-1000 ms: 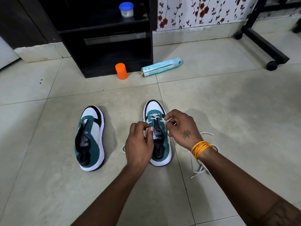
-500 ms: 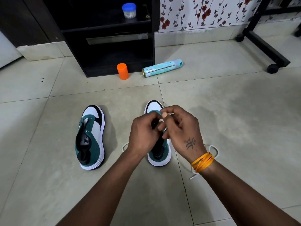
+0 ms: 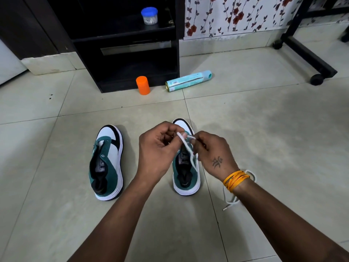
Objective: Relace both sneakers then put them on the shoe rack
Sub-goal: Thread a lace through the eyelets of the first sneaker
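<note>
Head view: both hands hover above the right sneaker (image 3: 186, 174) on the tiled floor (image 3: 264, 129). The left hand (image 3: 157, 151) and right hand (image 3: 213, 153) each pinch the white lace (image 3: 187, 146), which runs down to the shoe. The left sneaker (image 3: 107, 163) lies unlaced beside it. A black shelf unit (image 3: 128, 53) stands behind.

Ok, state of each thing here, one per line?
left sneaker: upright on floor, unlaced
right sneaker: upright, lacing under way
white lace: pinched by both hands, rest trails on floor
left hand: pinching lace
right hand: pinching lace
orange container: standing, capped
spray can: lying on its side
blue-lidded jar: closed, on shelf
</note>
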`<action>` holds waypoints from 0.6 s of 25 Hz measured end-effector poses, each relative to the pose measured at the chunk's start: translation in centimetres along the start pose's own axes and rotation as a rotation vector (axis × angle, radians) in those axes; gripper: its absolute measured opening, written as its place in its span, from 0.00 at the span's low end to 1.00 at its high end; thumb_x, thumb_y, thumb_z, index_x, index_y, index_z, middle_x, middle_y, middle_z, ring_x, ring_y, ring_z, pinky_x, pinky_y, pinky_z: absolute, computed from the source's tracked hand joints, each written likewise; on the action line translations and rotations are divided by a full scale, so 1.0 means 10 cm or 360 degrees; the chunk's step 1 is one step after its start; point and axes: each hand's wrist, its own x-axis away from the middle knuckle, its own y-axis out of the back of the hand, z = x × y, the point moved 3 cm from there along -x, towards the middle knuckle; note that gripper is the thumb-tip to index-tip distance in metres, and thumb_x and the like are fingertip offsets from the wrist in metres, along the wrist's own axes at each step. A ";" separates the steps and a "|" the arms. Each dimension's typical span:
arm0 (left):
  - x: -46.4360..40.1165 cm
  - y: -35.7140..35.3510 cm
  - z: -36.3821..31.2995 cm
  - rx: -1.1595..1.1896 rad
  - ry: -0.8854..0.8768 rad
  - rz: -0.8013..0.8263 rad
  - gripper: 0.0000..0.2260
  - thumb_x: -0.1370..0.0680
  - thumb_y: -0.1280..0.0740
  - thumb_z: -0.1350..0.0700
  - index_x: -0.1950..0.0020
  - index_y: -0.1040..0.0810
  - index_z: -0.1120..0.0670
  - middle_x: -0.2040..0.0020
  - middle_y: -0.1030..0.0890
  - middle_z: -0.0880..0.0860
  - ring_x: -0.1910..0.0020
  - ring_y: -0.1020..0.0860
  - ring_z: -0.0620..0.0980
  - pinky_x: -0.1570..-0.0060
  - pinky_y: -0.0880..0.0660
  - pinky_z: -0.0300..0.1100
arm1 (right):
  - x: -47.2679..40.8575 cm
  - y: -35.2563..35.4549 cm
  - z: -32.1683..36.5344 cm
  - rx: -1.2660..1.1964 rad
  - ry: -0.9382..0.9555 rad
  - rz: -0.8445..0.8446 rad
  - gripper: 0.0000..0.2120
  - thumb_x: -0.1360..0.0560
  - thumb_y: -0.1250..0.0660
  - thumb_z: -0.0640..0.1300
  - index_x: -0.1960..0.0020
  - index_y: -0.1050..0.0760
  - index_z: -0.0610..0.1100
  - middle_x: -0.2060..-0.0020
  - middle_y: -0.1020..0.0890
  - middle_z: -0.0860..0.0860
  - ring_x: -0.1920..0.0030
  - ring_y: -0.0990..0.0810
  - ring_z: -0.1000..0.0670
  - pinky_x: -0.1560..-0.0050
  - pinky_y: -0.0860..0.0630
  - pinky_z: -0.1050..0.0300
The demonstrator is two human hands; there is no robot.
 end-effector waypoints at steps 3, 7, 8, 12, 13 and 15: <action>0.00 0.01 0.05 0.0022 0.0013 0.0007 0.04 0.23 0.23 0.62 0.54 0.15 0.53 0.62 0.15 0.51 0.64 0.19 0.59 0.63 0.22 0.50 | -0.03 0.05 -0.11 0.0360 -0.0075 -0.0066 0.08 0.22 0.37 0.52 0.48 0.21 0.51 0.63 0.16 0.51 0.58 0.17 0.42 0.58 0.22 0.48; 0.02 -0.03 0.07 0.0085 0.0034 0.0045 0.03 0.23 0.24 0.63 0.53 0.15 0.56 0.60 0.14 0.51 0.62 0.17 0.52 0.59 0.21 0.42 | 0.05 0.03 0.30 0.0053 0.0355 -0.0015 0.06 0.20 0.35 0.49 0.44 0.23 0.52 0.67 0.22 0.54 0.66 0.24 0.48 0.63 0.25 0.51; 0.02 -0.03 0.07 0.0095 0.0022 0.0042 0.03 0.23 0.24 0.63 0.53 0.15 0.56 0.60 0.14 0.52 0.62 0.16 0.52 0.59 0.21 0.42 | 0.07 0.01 0.31 0.0017 0.0390 -0.0036 0.05 0.20 0.37 0.49 0.47 0.23 0.51 0.68 0.23 0.53 0.67 0.25 0.48 0.64 0.25 0.50; 0.01 0.02 0.07 0.0061 0.0015 -0.0056 0.03 0.23 0.24 0.62 0.53 0.15 0.55 0.63 0.15 0.51 0.65 0.19 0.51 0.63 0.22 0.44 | 0.08 -0.03 -0.08 0.0176 0.0003 -0.0152 0.12 0.21 0.40 0.54 0.51 0.20 0.51 0.64 0.16 0.52 0.62 0.18 0.47 0.60 0.21 0.48; 0.02 0.02 0.08 0.0053 0.0025 -0.0072 0.03 0.23 0.24 0.63 0.54 0.15 0.55 0.63 0.16 0.50 0.66 0.20 0.48 0.64 0.23 0.43 | 0.10 -0.02 -0.12 0.0207 -0.0053 -0.0164 0.11 0.21 0.39 0.54 0.49 0.20 0.52 0.64 0.15 0.52 0.62 0.17 0.47 0.59 0.21 0.49; 0.04 0.01 0.09 0.0053 0.0019 -0.0065 0.04 0.23 0.24 0.64 0.54 0.15 0.56 0.62 0.15 0.49 0.66 0.20 0.46 0.63 0.24 0.40 | 0.10 -0.02 -0.01 0.0108 0.0025 -0.0178 0.08 0.20 0.35 0.50 0.43 0.21 0.54 0.66 0.16 0.54 0.64 0.19 0.51 0.60 0.22 0.52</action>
